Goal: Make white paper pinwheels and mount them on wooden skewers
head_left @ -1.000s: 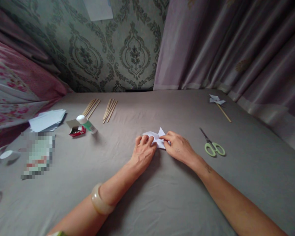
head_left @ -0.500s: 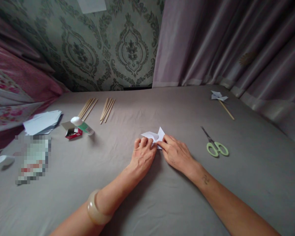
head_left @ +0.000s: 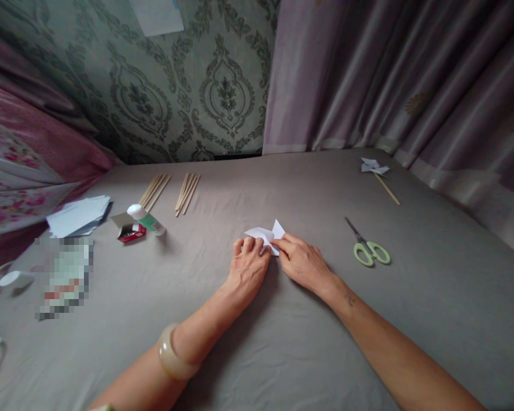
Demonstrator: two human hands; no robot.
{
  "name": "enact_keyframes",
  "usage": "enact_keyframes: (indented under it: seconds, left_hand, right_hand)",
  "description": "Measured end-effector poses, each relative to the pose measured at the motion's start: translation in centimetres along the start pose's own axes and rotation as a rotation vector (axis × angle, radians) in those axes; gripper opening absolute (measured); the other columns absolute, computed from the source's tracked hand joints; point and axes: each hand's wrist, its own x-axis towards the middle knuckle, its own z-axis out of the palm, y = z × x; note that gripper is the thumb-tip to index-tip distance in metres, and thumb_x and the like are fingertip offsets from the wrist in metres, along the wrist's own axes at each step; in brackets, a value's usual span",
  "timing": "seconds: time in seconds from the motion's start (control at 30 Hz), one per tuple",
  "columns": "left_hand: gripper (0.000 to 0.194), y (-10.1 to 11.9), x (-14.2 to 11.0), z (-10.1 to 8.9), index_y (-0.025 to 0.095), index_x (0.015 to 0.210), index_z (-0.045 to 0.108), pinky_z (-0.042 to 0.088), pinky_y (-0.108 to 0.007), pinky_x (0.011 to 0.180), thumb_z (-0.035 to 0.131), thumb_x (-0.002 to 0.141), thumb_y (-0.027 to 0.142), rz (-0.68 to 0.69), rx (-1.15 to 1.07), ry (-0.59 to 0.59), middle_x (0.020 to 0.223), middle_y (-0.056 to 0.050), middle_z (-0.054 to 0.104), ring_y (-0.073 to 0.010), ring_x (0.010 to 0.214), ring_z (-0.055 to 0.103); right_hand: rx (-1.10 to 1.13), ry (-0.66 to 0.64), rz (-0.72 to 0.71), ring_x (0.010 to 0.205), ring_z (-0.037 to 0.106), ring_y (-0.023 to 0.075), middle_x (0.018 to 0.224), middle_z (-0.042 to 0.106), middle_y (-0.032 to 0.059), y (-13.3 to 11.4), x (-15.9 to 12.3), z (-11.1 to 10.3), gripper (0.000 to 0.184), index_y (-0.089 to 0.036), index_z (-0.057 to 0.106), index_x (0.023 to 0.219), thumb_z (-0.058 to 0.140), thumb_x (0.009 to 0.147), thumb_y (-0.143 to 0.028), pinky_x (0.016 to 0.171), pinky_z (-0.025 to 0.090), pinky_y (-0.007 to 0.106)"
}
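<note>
A small folded white paper pinwheel (head_left: 263,234) lies on the grey cloth in front of me, its points sticking up beyond my fingers. My left hand (head_left: 249,262) presses on its near left side with curled fingers, a pale bangle around that forearm. From the right, my right hand (head_left: 302,260) is closed on the paper, its thumb and index finger at the middle of the folds. The fingers cover much of the paper's near side. Green-handled scissors (head_left: 366,248) rest to the right of my right hand.
Farther right lies a finished pinwheel (head_left: 374,166) on a stick. At left are two bundles of wooden sticks (head_left: 187,195), a glue stick (head_left: 148,220), an open red box (head_left: 131,232) and a stack of paper (head_left: 77,216). A white cap-like object (head_left: 16,279) sits near the left edge.
The camera view has shifted slightly, moving everything a little in the frame. My right fingers have shifted slightly at the middle of the paper; both hands stay on it.
</note>
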Motion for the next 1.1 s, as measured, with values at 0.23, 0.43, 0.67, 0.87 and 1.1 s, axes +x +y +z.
enact_keyframes:
  seconds: [0.23, 0.43, 0.67, 0.87, 1.1]
  left_hand:
    - [0.023, -0.2, -0.3, 0.5, 0.021, 0.105, 0.063, 0.035, -0.04, 0.088, 0.049, 0.088, 0.013, -0.01, -0.048, 0.05, 0.099, -0.007, 0.06, -0.0233, 0.099, 0.045]
    - [0.016, -0.4, -0.2, 0.2, 0.021, 0.087, 0.067, 0.034, -0.041, 0.087, 0.052, 0.084, 0.014, -0.048, -0.136, 0.129, 0.092, -0.007, 0.062, -0.0226, 0.094, 0.047]
    - [0.019, -0.9, 0.0, -0.2, 0.023, 0.089, 0.069, 0.033, -0.04, 0.086, 0.052, 0.084, 0.017, -0.096, -0.165, 0.213, 0.094, -0.005, 0.065, -0.0218, 0.092, 0.049]
    - [0.019, -1.4, 0.0, -0.1, 0.023, 0.089, 0.07, 0.033, -0.039, 0.084, 0.054, 0.082, 0.015, -0.166, -0.179, 0.35, 0.092, -0.004, 0.066, -0.0207, 0.09, 0.05]
    - [0.02, -1.7, 0.0, 0.1, 0.023, 0.089, 0.071, 0.033, -0.039, 0.083, 0.053, 0.082, 0.015, -0.191, -0.19, 0.341, 0.091, -0.006, 0.065, -0.0208, 0.091, 0.05]
  right_hand:
    - [-0.029, -0.033, 0.002, 0.099, 0.059, 0.0184, 0.106, 0.062, 0.0062, -0.4, 0.2, -0.2, 0.035, -0.026, 0.065, 0.113, 0.039, 0.092, -0.016, 0.077, 0.042, 0.026]
    - [-0.073, -0.065, 0.008, 0.101, 0.056, 0.0201, 0.108, 0.059, 0.0088, -0.9, 0.3, -0.6, 0.037, -0.025, 0.064, 0.116, 0.038, 0.091, -0.015, 0.077, 0.043, 0.028]
    - [-0.105, -0.028, -0.025, 0.103, 0.054, 0.0213, 0.111, 0.058, 0.0111, -1.5, 0.1, -0.2, 0.038, -0.022, 0.063, 0.116, 0.035, 0.091, -0.012, 0.079, 0.044, 0.029]
    - [0.121, 0.032, -0.025, 0.106, 0.056, 0.0166, 0.112, 0.061, 0.0066, 0.1, 0.5, 0.4, 0.039, -0.022, 0.065, 0.116, 0.039, 0.089, -0.011, 0.09, 0.042, 0.025]
    - [0.235, 0.083, -0.052, 0.103, 0.059, 0.0149, 0.111, 0.064, 0.006, 0.8, 0.7, 0.9, 0.038, -0.02, 0.067, 0.114, 0.041, 0.087, -0.009, 0.093, 0.042, 0.024]
